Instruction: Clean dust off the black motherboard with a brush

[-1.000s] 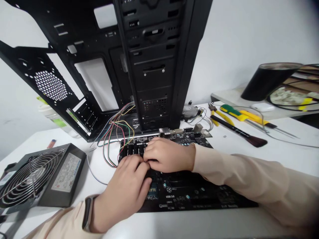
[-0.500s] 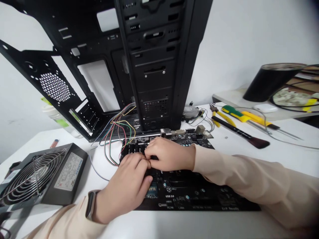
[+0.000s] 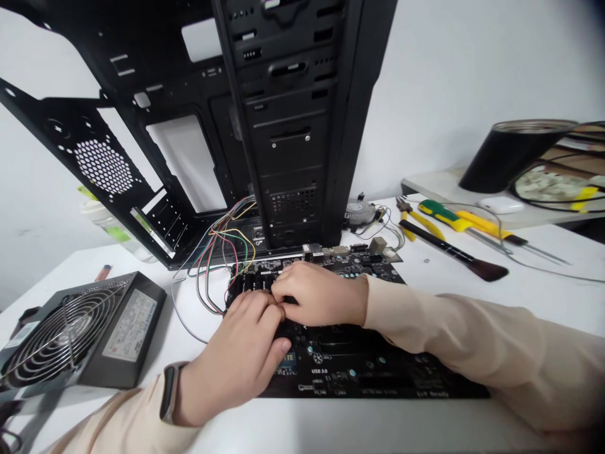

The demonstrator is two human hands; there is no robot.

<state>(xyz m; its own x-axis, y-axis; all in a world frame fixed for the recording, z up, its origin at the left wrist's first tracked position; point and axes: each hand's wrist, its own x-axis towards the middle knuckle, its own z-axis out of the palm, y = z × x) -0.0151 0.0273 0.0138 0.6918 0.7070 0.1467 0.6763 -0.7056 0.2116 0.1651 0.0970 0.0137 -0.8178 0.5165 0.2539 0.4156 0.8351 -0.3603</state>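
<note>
A black motherboard (image 3: pixel 359 347) lies flat on the white table in front of me. Over its left part, my left hand (image 3: pixel 243 353) has its fingers curled down, fingertips hidden, with the thumb lying along the side. My right hand (image 3: pixel 321 293) is closed beside it, its fingers bent against the fingers of my left hand. Whatever is between the fingertips is hidden. Thin coloured wires (image 3: pixel 205 277) run from the case down to the board's left edge, just beyond my left hand.
Behind the board stands an open black computer case (image 3: pixel 290 170). A power supply (image 3: pixel 132 328) sits at left. At right lie pliers (image 3: pixel 425 221), a brush (image 3: pixel 456 252) and a green-yellow screwdriver (image 3: pixel 444 214). A small round fan or cooler (image 3: pixel 359 211) is beside the case.
The view has shifted very slightly. Both hands stay at the same spot on the motherboard, with hardly any visible finger movement.
</note>
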